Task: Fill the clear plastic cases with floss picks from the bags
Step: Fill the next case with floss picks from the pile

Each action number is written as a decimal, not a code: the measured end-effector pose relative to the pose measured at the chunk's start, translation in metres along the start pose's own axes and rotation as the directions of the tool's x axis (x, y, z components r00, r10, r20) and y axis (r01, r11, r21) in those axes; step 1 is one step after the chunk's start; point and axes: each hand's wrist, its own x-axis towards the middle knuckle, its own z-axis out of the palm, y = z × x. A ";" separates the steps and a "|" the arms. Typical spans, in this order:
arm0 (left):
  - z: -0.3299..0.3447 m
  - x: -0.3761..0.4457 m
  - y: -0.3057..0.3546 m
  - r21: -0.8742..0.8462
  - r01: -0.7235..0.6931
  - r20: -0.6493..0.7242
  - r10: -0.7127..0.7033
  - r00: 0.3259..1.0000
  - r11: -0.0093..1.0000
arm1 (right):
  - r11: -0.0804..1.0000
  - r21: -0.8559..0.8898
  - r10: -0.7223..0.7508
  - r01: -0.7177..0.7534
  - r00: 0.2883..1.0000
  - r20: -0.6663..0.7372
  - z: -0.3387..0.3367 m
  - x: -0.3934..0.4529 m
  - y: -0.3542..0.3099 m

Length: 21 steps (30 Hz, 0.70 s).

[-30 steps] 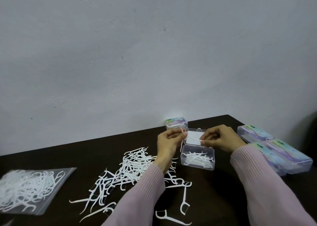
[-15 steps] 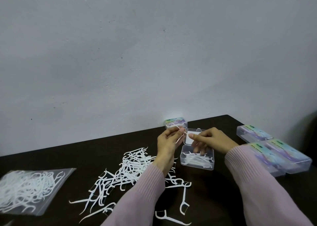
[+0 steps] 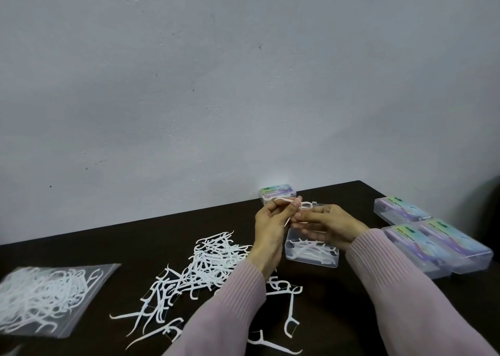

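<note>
White floss picks [image 3: 284,207] pinched in left hand [image 3: 270,225]; right hand [image 3: 327,227] loosely open above clear case [image 3: 311,255].

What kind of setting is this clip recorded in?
Probably a plain hand-packing workstation, at home or in a small workshop: a dark table against a bare wall, loose floss picks, a bag of more, and labelled closed cases.

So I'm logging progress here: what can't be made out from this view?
- Open case: pick count; picks overlap, right hand covers the back.
- Lid: mostly behind both hands.
- Closed cases: contents behind labels.
- Left hand: picks held, number blurred.
- Bag: cut by left edge.
</note>
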 end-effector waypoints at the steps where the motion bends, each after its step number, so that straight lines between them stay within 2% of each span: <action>1: 0.000 -0.001 0.000 -0.004 0.002 0.006 -0.002 1.000 1.000 | 0.999 0.036 0.007 -0.007 1.000 0.006 0.000 0.000 0.000; 4: 0.001 -0.001 -0.001 -0.015 0.004 0.022 -0.004 1.000 1.000 | 0.993 0.118 -0.006 0.003 1.000 0.030 0.000 0.001 0.002; 7: 0.001 0.000 0.000 -0.016 0.000 0.013 0.001 1.000 1.000 | 0.993 0.120 -0.017 0.017 1.000 -0.003 0.001 0.003 0.003; 9: -0.001 0.001 0.003 0.044 -0.020 -0.006 0.021 1.000 0.999 | 0.999 0.037 -0.021 0.023 0.999 -0.048 -0.002 0.003 0.001; 11: -0.006 0.003 0.007 0.134 -0.058 -0.042 0.064 0.997 0.989 | 0.990 -0.137 -0.056 0.040 0.991 -0.119 -0.008 0.002 -0.003; 13: -0.012 0.005 0.011 0.238 -0.094 -0.071 0.114 0.991 0.967 | 0.905 -0.423 -0.146 0.046 0.968 -0.206 -0.019 0.003 -0.005; 15: -0.020 0.006 0.013 0.341 -0.104 -0.069 0.135 0.988 0.934 | 0.746 -0.666 -0.246 0.031 0.941 -0.232 -0.028 0.006 -0.004; 19: -0.027 0.006 0.004 0.538 -0.038 -0.055 0.081 0.995 0.842 | 0.574 -0.818 -0.216 0.034 0.970 -0.111 -0.031 0.006 -0.001; 21: -0.028 0.006 -0.004 0.659 -0.023 -0.040 0.066 0.997 0.752 | 0.513 -0.857 -0.207 0.047 0.976 -0.071 -0.030 0.006 0.000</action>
